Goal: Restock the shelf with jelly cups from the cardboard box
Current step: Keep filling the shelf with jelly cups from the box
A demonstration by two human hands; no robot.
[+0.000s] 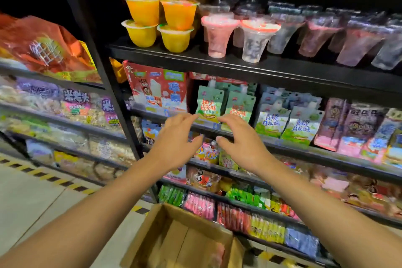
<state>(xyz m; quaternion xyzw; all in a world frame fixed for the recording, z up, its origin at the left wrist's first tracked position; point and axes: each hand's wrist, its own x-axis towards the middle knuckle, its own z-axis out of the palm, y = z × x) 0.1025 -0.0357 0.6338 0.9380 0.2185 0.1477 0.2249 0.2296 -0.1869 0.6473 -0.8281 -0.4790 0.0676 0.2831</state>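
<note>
A person's two bare forearms reach forward from the near edge toward a black metal store shelf unit. The left hand (177,140) and the right hand (241,140) hover side by side at mid-height, palms facing each other with a small gap between them. The fingers of both are loosely spread and slightly bent, and neither hand has hold of anything.

On the top shelf (217,64), far and above the hands, stand the jelly cups. At the left are four yellow jelly cups (159,22), stacked two on two. Just to their right stand a tall pink cup (217,36) and a tall clear cup (256,39) with red-rimmed lids, then a row of more tall cups (339,35) running off to the right, blurred.

Behind the hands, on the next shelf down, green drink pouches (208,101) stand upright, with a red snack box (156,86) to their left.

At the near bottom, below and between the forearms, an open cardboard box (185,239) sits on the floor in front of the shelf unit. Its contents are too blurred to make out.

Far left, another shelf unit holds an orange snack bag (45,47).
</note>
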